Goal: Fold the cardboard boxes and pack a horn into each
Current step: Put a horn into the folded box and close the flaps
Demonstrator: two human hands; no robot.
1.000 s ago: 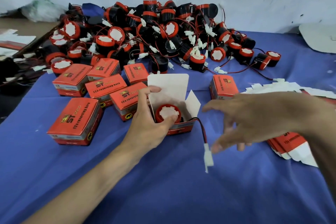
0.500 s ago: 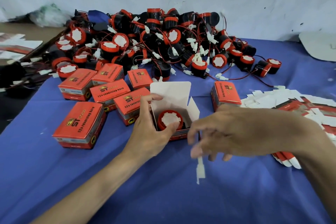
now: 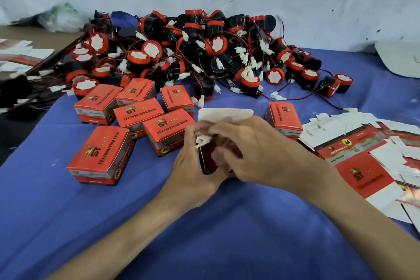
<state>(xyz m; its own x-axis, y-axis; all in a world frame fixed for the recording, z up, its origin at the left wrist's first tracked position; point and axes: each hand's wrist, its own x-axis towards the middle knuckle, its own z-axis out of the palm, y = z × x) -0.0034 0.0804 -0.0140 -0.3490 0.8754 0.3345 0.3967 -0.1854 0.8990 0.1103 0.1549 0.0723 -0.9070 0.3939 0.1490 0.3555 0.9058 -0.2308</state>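
While the left hand (image 3: 193, 166) clasps the open red cardboard box (image 3: 225, 113) at frame centre, the right hand (image 3: 254, 152) pinches the white plastic connector (image 3: 202, 141) over the red-rimmed round horn (image 3: 210, 154) inside; tucking it in, then closing, should follow.

We count seven closed red boxes (image 3: 100, 154): six left, one right; one open box (image 3: 225, 114); one horn (image 3: 210, 157) inside; loose horns (image 3: 218, 44) and flat blanks (image 3: 363, 173), too many to count.
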